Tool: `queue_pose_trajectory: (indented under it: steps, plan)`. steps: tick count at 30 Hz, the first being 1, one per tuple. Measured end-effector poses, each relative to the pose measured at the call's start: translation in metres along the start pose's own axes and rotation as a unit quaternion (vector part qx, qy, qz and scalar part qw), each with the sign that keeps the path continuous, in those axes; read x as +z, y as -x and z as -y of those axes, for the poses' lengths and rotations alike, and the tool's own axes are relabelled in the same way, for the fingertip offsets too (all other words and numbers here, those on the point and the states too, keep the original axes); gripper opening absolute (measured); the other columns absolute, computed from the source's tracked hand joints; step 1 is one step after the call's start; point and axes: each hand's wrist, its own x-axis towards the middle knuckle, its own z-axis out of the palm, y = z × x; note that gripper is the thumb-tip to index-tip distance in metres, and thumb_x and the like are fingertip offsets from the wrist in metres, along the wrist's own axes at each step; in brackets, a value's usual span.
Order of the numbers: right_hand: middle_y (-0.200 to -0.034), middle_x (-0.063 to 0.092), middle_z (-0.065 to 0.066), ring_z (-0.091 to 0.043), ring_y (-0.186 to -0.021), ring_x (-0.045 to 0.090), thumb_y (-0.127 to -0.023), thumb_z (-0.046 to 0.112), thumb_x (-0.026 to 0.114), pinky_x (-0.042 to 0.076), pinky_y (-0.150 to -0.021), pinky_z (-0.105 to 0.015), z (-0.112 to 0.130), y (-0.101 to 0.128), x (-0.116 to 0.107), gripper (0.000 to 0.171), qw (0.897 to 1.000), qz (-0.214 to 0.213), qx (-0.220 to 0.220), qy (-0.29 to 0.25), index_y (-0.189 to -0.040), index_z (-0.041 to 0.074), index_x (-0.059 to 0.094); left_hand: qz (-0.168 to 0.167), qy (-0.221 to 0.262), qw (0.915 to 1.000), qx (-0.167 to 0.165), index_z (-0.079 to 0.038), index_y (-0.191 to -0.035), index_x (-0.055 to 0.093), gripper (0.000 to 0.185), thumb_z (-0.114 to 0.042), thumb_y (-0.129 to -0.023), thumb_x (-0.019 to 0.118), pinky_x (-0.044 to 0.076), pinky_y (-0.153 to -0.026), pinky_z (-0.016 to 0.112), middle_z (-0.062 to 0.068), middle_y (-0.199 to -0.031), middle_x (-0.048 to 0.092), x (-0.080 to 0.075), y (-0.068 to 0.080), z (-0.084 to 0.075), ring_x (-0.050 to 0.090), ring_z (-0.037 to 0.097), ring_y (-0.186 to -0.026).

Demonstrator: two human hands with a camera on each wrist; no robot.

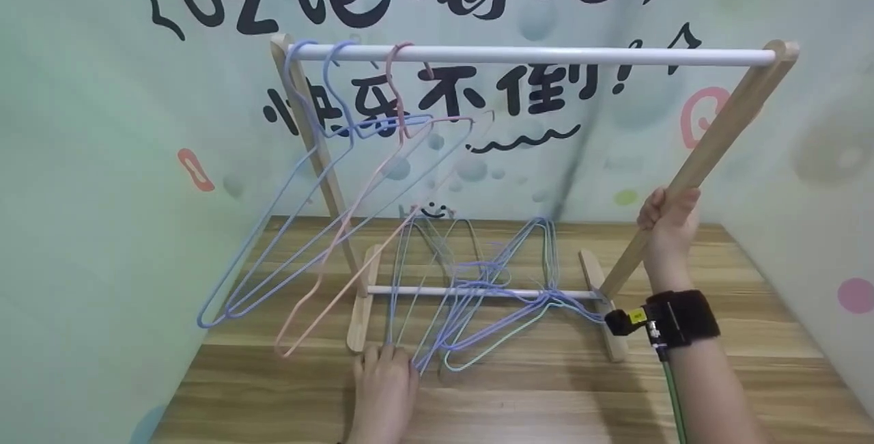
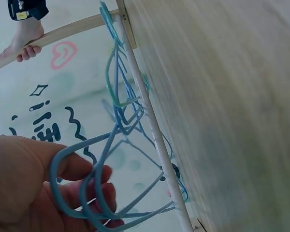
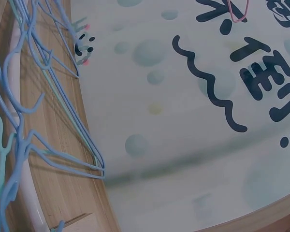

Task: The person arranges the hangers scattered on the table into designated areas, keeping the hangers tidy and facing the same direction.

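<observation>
We see a small wooden clothes rack standing on a wooden surface in front of a printed wall. Our right hand is up on the rack's right slanted leg, its fingers curled round the wood and gripping it. The black wrist strap sits just below that hand.

Our left hand is low at the front of the surface, at the near ends of a tangled pile of hangers. In the left wrist view the fingers are curled round the rounded ends of two or three blue hangers, holding them in the bend of the hand. The pile, blue with one pale green hanger in it, lies across the rack's lower white bar, spreading from the left hand toward the right foot of the rack.

Three hangers hang by their hooks at the left end of the top white bar: two blue ones and a pink one, all tilted down to the left.
</observation>
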Motion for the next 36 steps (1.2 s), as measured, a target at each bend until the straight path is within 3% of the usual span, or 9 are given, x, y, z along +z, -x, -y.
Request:
queue_pose_trajectory:
  steps: [7,15,24,33,36]
  plan:
    - [-0.053,0.032,0.002,-0.009,-0.046,0.027,-0.071,0.069,0.047,0.023,-0.044,-0.019,0.001,0.0,0.0,0.06,1.0,0.003,-0.002,0.004,-0.067,0.009,0.043,-0.014,0.015,0.9996,-0.02,-0.007,-0.079,0.055,0.011,-0.012,-0.078,0.065,0.038,-0.069,0.038,0.004,-0.076,0.053,0.0,-0.003,-0.002,0.046,0.022,-0.075]
    - [-0.053,0.033,0.002,-0.008,-0.046,0.028,-0.073,0.068,0.044,0.025,-0.045,-0.017,0.001,0.001,0.0,0.059,1.0,-0.008,0.006,0.016,-0.067,0.01,0.043,0.005,0.061,0.9976,-0.031,-0.007,-0.085,0.046,0.016,-0.016,-0.086,0.059,0.035,-0.06,0.028,-0.006,-0.064,0.04,-0.007,-0.004,0.0,0.04,0.013,-0.065]
    - [-0.054,0.033,0.002,-0.008,-0.047,0.029,-0.068,0.07,0.047,0.025,-0.045,-0.018,0.0,0.001,0.0,0.061,1.0,-0.012,0.003,0.016,-0.066,0.01,0.044,-0.084,0.071,0.9939,-0.015,-0.006,-0.084,0.046,0.014,-0.013,-0.085,0.059,0.036,-0.056,0.028,-0.003,-0.065,0.042,-0.009,-0.005,0.003,0.042,0.014,-0.063]
    - [-0.054,0.033,0.002,-0.009,-0.047,0.028,-0.071,0.069,0.046,0.025,-0.045,-0.018,-0.001,0.0,-0.002,0.06,1.0,-0.002,-0.002,0.014,-0.067,0.009,0.044,-0.116,0.075,0.9903,0.008,-0.005,-0.084,0.048,0.011,-0.012,-0.086,0.056,0.039,-0.058,0.03,-0.003,-0.064,0.043,-0.018,-0.007,0.006,0.046,0.016,-0.063]
    - [-0.054,0.033,0.002,-0.008,-0.047,0.029,-0.071,0.069,0.046,0.026,-0.045,-0.018,-0.001,0.0,-0.001,0.06,1.0,-0.005,-0.001,0.013,-0.067,0.009,0.044,-0.112,0.074,0.9908,0.016,-0.007,-0.083,0.047,0.011,-0.012,-0.086,0.057,0.042,-0.066,0.034,-0.004,-0.062,0.042,-0.023,-0.007,0.008,0.048,0.016,-0.063]
